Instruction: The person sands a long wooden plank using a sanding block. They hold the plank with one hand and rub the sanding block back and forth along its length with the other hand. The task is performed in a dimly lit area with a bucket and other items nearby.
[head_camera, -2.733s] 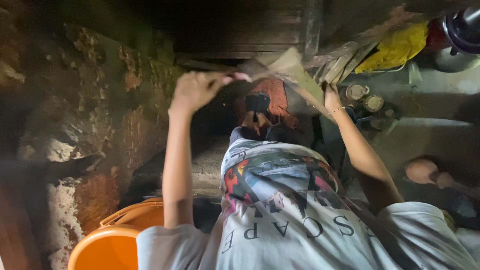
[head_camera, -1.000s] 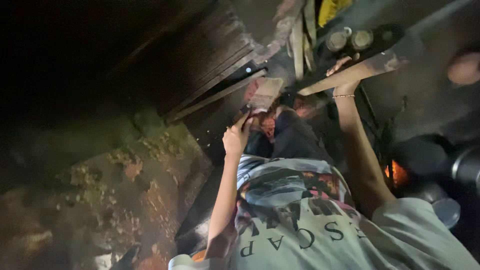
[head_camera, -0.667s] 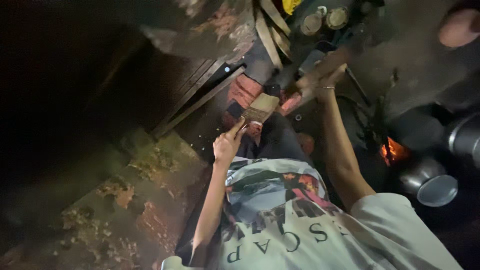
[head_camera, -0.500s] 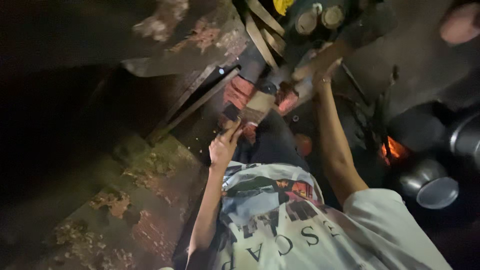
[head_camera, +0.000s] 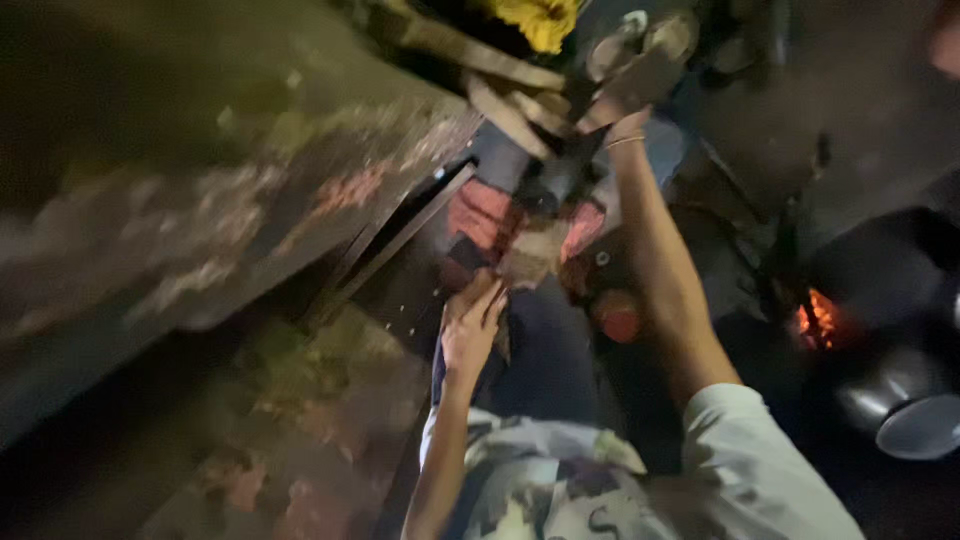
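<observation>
Left hand (head_camera: 472, 325): low and near the body, fingers curled round the lower end of a flat, pale piece of wood (head_camera: 530, 262) (a small board or offcut, edges blurred). Piece juts up and away from the knuckles, over reddish cloth (head_camera: 480, 215) just beyond the fingertips.

Right hand (head_camera: 622, 118): arm stretched far forward, thin bracelet at the wrist, fingers closed on a long flat plank (head_camera: 645, 75) lying crosswise above it. Exact grip hard to read through motion blur.

Change against the frames of a second ago: left hand lower and closer to the torso, pale piece drawn down with it; right hand unmoved on the plank. View swung further left, more of the rough mossy wall (head_camera: 250, 200) on the left hand's outer side. Judged: sorting or feeding of firewood in progress, nothing released yet.

Beyond the right hand: stacked wood strips (head_camera: 500, 105), a yellow object (head_camera: 540, 20). To the right of the right forearm: glowing embers (head_camera: 818, 318); nearer, a metal pot (head_camera: 905, 410).
</observation>
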